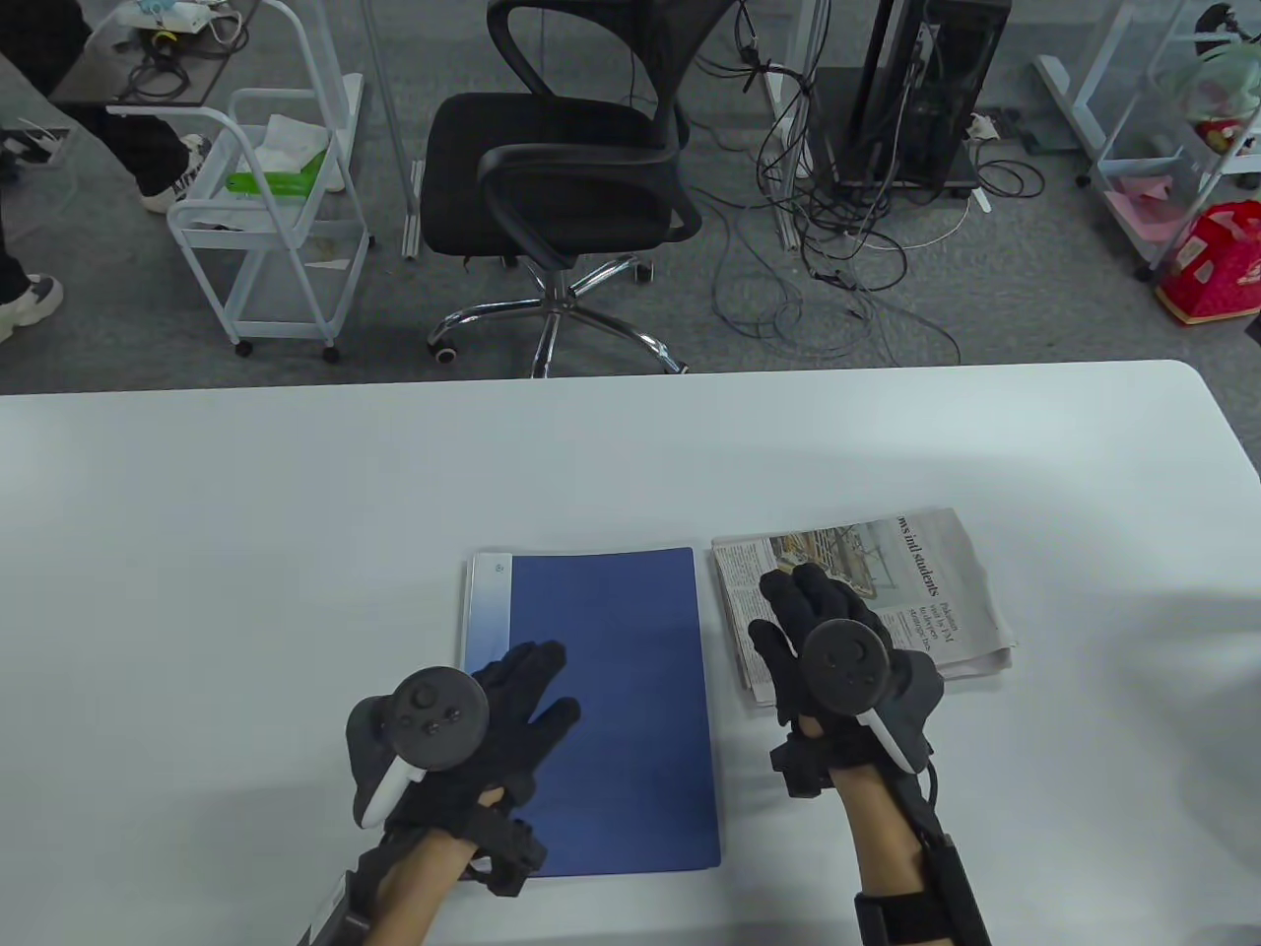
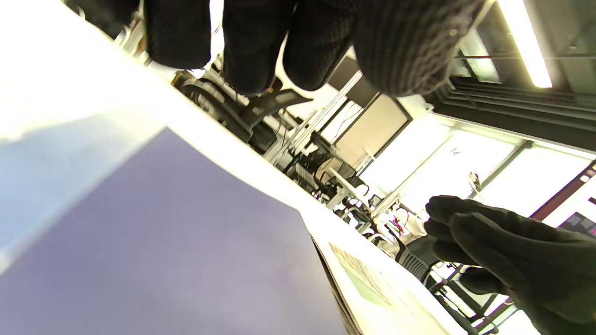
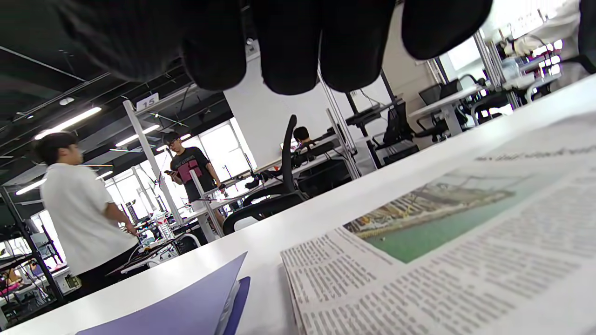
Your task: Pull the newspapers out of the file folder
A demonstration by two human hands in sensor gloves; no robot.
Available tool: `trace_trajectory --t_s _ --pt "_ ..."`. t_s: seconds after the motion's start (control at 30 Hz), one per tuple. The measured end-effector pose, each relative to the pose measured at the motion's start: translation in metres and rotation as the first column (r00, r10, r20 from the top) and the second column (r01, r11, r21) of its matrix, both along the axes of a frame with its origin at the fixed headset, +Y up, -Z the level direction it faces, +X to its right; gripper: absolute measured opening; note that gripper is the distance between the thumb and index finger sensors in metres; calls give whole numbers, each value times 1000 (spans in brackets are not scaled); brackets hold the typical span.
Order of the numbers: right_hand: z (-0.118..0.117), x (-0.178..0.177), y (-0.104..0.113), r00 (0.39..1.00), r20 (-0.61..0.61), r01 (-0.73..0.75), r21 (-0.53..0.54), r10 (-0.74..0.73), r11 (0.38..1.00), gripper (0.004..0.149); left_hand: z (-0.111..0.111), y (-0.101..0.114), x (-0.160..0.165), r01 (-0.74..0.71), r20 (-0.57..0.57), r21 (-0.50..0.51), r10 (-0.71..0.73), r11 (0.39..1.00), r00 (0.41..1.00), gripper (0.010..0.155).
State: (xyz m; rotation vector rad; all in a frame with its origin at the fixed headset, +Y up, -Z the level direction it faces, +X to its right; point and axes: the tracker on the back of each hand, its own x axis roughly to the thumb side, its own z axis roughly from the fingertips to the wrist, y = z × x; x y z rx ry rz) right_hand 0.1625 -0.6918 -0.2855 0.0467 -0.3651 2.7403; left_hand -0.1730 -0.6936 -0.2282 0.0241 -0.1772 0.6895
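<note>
Two hands are over the white table (image 1: 296,512). The left hand (image 1: 493,719) lies on the blue file folder (image 1: 611,690) with its fingers spread wide, holding nothing. The right hand (image 1: 828,650) is over the near corner of the newspapers (image 1: 926,591), fingers out straight. The newspapers lie flat just beside the folder, between the two hands and off to the right.
</note>
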Motion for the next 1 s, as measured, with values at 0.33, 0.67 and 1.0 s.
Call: trace_trajectory --t_s 0.33,0.67,1.0 --pt "-1 -8 -4 993 12 -118 13 117 993 56 1 6 -34 234 -83 145 -224 961 971 67" --pt "-2 -10 -8 968 40 -249 32 248 968 57 -6 -7 -34 360 -84 88 -353 929 932 70" --pt "-3 -11 -13 962 33 -270 5 270 963 57 -12 -17 -33 397 -70 33 -394 917 916 70"
